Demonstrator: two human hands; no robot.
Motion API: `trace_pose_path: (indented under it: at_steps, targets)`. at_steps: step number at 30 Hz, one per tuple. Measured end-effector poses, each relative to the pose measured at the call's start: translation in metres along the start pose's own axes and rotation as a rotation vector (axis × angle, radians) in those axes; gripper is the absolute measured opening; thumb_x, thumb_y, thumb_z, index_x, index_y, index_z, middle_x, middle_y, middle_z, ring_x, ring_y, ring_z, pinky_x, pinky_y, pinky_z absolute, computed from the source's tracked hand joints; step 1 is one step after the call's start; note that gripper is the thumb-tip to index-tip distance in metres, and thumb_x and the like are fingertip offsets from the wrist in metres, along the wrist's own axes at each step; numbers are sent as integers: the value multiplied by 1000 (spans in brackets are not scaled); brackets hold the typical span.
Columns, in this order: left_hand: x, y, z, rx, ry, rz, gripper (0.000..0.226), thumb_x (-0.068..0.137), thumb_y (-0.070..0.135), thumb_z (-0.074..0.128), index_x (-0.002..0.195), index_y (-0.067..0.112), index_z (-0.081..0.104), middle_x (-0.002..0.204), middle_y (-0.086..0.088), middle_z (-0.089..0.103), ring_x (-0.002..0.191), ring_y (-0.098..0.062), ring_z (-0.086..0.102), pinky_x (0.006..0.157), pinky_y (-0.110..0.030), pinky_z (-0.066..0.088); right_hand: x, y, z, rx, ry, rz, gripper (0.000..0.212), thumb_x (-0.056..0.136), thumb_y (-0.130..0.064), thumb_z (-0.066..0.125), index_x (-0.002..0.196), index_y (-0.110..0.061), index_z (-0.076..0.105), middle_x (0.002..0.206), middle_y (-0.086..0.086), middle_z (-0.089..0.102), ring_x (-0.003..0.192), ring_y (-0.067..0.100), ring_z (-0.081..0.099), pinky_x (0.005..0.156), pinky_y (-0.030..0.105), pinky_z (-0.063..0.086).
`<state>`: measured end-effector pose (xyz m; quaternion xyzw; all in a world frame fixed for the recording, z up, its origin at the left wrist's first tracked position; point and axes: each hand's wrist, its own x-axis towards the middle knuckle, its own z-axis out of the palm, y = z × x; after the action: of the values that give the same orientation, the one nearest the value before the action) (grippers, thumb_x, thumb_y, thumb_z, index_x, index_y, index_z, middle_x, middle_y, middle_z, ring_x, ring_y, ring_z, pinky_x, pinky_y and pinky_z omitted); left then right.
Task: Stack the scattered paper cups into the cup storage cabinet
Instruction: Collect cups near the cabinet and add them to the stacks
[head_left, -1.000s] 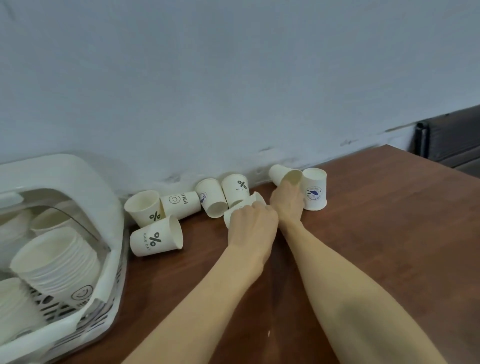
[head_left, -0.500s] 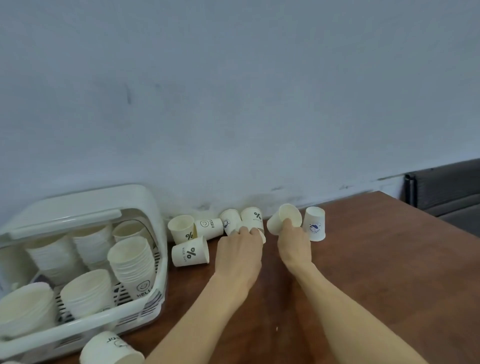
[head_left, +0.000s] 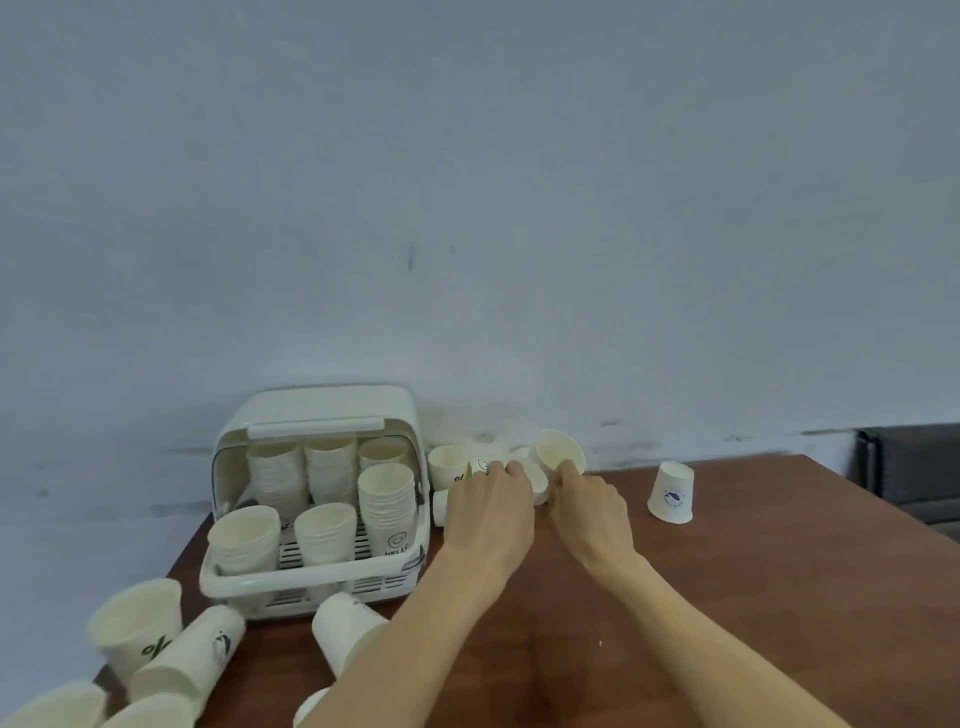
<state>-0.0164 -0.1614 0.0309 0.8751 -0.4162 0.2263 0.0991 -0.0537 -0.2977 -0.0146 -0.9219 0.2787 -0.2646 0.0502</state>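
Centre frame: right hand (head_left: 589, 506) pinches a tilted paper cup (head_left: 560, 451) by its rim, left hand (head_left: 491, 506) curls around another cup (head_left: 535, 480) beside it; cup storage cabinet (head_left: 322, 410) stands open just left.

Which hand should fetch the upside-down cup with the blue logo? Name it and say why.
Right. The right hand lies nearer the upside-down cup, which stands alone to its right. But it already holds a tilted cup, so nest first.

You look at a big pale blue-gray wall (head_left: 467, 182) with small dark marks. Below it is a brown wooden table (head_left: 753, 597). A dark couch (head_left: 914, 467) sits at the far right.
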Motion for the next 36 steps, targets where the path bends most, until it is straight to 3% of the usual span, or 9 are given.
trace_pose_path:
  at_steps: [8,12,15,19,24,29,36]
  targets:
    - [-31,-59,-23,36,31,-123,20,96,25,42,108,12,51,108,-7,61,94,-28,63,63,-33,33,-11,-65,-11,73,-7,-123,11,91,-15,39,97,-13,48,80,8,64,76,34,58,61,38,43]
    - [-45,-102,-35,64,44,-200,26,97,31,39,109,12,52,109,-8,62,96,-28,62,64,-33,33,-15,-101,-14,31,-29,-219,14,89,-5,35,98,-12,43,74,5,51,66,30,44,54,35,29]
    - [-55,-135,-41,85,27,-269,22,97,24,38,108,12,52,110,-8,60,96,-28,62,65,-33,34,-17,-127,-13,31,-26,-315,17,87,-3,35,100,-12,40,76,6,55,65,30,42,51,36,22]
    - [-64,-181,-40,126,5,-370,16,95,15,42,104,13,55,106,-6,62,92,-25,63,63,-31,37,-17,-161,-3,96,-72,-413,18,86,-2,35,101,-12,39,83,7,59,72,33,52,57,39,36]
    - [-76,-222,-35,156,31,-442,16,96,13,41,100,11,57,103,-6,61,88,-26,63,60,-30,36,-15,-193,21,31,-101,-511,19,90,-4,36,106,-11,44,86,7,55,70,29,43,55,37,31]
    - [-84,-242,-20,139,42,-459,20,99,18,38,97,11,57,101,-6,61,87,-26,62,60,-31,34,-17,-207,41,-16,-193,-531,21,87,-1,39,104,-11,43,79,3,46,69,28,45,55,36,31]
    - [-90,-252,0,130,12,-473,18,98,14,40,99,12,58,101,-7,61,87,-27,62,60,-31,36,-19,-217,49,-20,-294,-483,30,87,1,39,116,-8,42,95,12,56,73,28,44,59,37,33]
